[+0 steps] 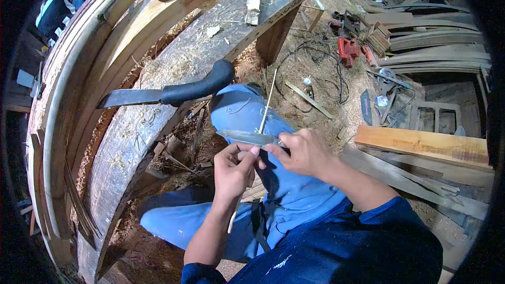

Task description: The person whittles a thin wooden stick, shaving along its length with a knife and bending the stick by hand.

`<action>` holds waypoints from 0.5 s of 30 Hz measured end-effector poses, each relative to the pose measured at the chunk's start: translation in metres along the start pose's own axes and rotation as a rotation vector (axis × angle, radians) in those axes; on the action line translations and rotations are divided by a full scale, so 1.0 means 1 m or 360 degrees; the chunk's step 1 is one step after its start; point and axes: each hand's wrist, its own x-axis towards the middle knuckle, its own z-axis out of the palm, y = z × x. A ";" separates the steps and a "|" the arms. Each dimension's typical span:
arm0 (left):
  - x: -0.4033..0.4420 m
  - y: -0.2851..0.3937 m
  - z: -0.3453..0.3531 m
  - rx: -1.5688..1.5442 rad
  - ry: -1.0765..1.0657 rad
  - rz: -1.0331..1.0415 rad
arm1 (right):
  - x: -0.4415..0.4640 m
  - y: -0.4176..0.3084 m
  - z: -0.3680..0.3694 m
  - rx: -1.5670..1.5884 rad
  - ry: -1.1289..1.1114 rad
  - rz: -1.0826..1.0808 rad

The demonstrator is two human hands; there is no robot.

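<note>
My right hand (pixel 305 151) is closed round the handle of a knife (pixel 244 137), whose blade points left above my lap. Closed in a pinch, my left hand (pixel 234 168) grips a thin pale bamboo strip (pixel 269 100) just below the blade. The strip slants from near my knee down past my left wrist, and the blade lies across it; whether the edge cuts into it I cannot tell. A larger knife with a black curved handle (pixel 199 85) rests on the worn wooden bench (pixel 118 152) ahead of my left hand.
Curly shavings (pixel 158 68) lie on the bench beside long timber pieces (pixel 100 73). To the right are a red power tool (pixel 347 51), a cable (pixel 342 81), an orange-toned plank (pixel 421 144) and stacked boards (pixel 436 42). Another person (pixel 55 13) is at the far upper left.
</note>
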 end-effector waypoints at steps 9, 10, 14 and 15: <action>-0.009 -0.005 0.001 -0.0083 0.0095 0.0024 | 0.008 0.005 0.005 -0.0031 -0.0017 0.0131; -0.012 -0.009 -0.001 -0.0071 0.0092 0.0034 | 0.008 0.007 0.004 -0.0036 -0.0023 0.0129; -0.025 -0.014 -0.007 -0.0030 0.0049 -0.0027 | 0.011 0.013 0.002 -0.0092 0.0035 0.0082; -0.030 -0.009 -0.006 -0.0062 0.0061 -0.0051 | 0.013 0.014 0.002 -0.0111 0.0054 0.0076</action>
